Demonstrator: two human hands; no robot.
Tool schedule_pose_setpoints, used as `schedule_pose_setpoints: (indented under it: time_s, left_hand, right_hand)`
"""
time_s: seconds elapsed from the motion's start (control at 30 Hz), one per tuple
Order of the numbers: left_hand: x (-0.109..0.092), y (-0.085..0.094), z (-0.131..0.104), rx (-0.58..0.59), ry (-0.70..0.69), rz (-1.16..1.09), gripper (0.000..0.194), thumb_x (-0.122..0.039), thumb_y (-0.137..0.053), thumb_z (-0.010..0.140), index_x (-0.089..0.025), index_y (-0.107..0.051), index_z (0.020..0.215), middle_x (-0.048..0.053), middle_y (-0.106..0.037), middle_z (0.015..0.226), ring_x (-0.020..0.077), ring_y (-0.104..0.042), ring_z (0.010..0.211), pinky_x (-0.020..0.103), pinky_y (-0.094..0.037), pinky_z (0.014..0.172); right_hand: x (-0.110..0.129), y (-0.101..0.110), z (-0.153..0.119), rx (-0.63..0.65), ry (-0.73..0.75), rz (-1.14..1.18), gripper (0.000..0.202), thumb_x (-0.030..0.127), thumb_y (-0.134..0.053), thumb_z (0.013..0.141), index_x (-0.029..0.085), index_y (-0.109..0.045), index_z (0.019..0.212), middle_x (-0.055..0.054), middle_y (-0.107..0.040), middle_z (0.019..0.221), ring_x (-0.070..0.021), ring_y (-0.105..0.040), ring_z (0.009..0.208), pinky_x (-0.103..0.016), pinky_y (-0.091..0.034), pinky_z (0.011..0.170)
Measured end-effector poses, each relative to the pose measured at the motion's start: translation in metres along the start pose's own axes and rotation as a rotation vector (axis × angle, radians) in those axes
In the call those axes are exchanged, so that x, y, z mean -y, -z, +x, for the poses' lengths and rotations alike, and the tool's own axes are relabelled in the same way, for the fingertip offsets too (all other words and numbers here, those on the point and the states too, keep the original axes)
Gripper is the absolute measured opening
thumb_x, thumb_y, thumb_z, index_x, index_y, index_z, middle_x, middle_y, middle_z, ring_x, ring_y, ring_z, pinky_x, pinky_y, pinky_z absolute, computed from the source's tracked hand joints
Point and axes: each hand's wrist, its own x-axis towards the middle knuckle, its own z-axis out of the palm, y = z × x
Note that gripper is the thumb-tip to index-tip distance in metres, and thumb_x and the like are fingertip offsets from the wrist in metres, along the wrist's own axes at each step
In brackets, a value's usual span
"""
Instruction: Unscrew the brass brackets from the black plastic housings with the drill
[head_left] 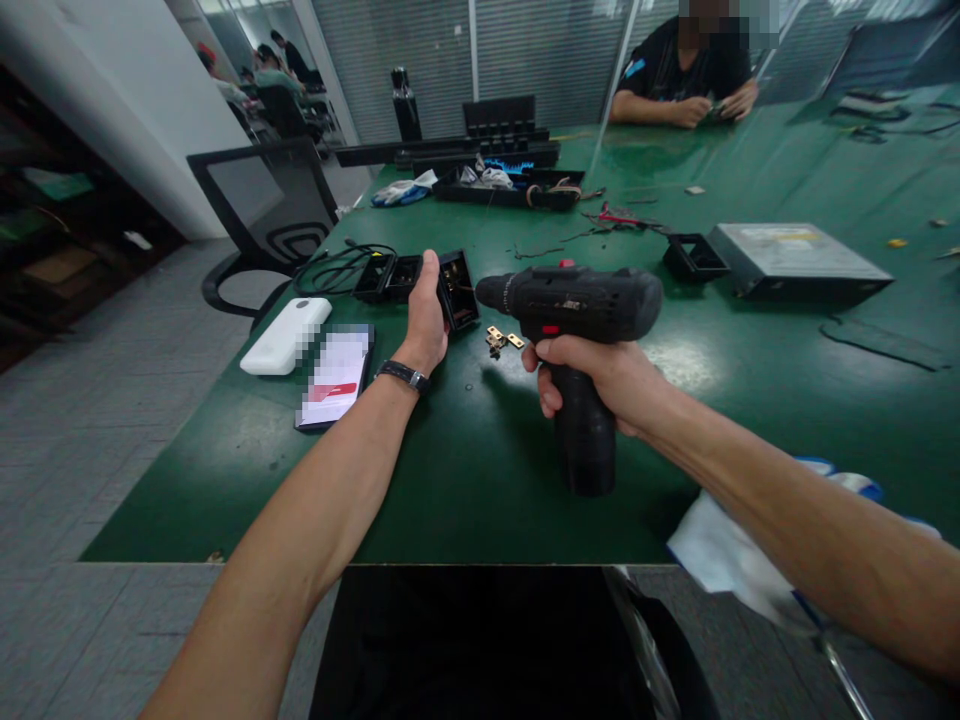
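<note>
1. Green table (pixel 465 500): smooth, glossy top, with a straight near edge and a slanting left edge.
2. In the right hand (pixel 611 372), grasped round the handle: a cordless drill (pixel 581 302) of matte black plastic with small red accents. Barrel roughly level, ribbed chuck toward the table's left edge, thick handle downward toward the near edge.
3. In the left hand (pixel 427 322), clasped with thumb raised and most fingers hidden: a black box (pixel 463 300), square-cornered and open-faced, inward from the left edge. Open side toward the chuck; exact contact with the drill's tip too small to tell.
4. On the left wrist: a watch (pixel 403 376) with a dark strap.
5. Just below the chuck: a loose little heap of brass-coloured metal pieces (pixel 504 341), flat and shiny, some with holes.
6. Along the left edge, side by side: a white rounded slab (pixel 281 335) of smooth plastic and a flat phone (pixel 334 400) with lit screen.
7. Toward the right edge: a boxy silver metal case (pixel 802 255), beside a small black open container (pixel 696 258).
8. Draped over the near edge, under the right forearm: soft white fabric (pixel 731 550) with blue trim.
</note>
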Motion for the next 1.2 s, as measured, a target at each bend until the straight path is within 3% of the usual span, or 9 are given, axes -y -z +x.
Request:
schedule_pose_setpoints:
  time_s: [0.43, 1.2]
  left_hand:
    - [-0.001, -0.0009, 0.0007, 0.002, 0.019, -0.04, 0.081, -0.093, -0.051, 0.098, -0.026, -0.072, 0.14, 0.01, -0.084, 0.131, 0.0361, -0.072, 0.138, 0.054, -0.062, 0.114]
    - [0.0, -0.0007, 0.001, -0.008, 0.006, -0.018, 0.076, -0.09, -0.052, 0.1, -0.027, -0.075, 0.136, 0.009, -0.083, 0.135, 0.0352, -0.068, 0.144, 0.054, -0.06, 0.116]
  right_hand:
    - [-0.0022, 0.0008, 0.0005, 0.005, 0.001, 0.004, 0.01, 0.028, -0.076, 0.084, 0.021, -0.073, 0.077, -0.002, -0.066, 0.055, -0.0186, -0.062, 0.049, -0.03, -0.054, 0.05]
    - [-0.0021, 0.0008, -0.0002, -0.011, -0.004, -0.006, 0.01, 0.028, -0.077, 0.083, 0.021, -0.073, 0.078, -0.003, -0.068, 0.06, -0.0184, -0.062, 0.049, -0.031, -0.054, 0.049]
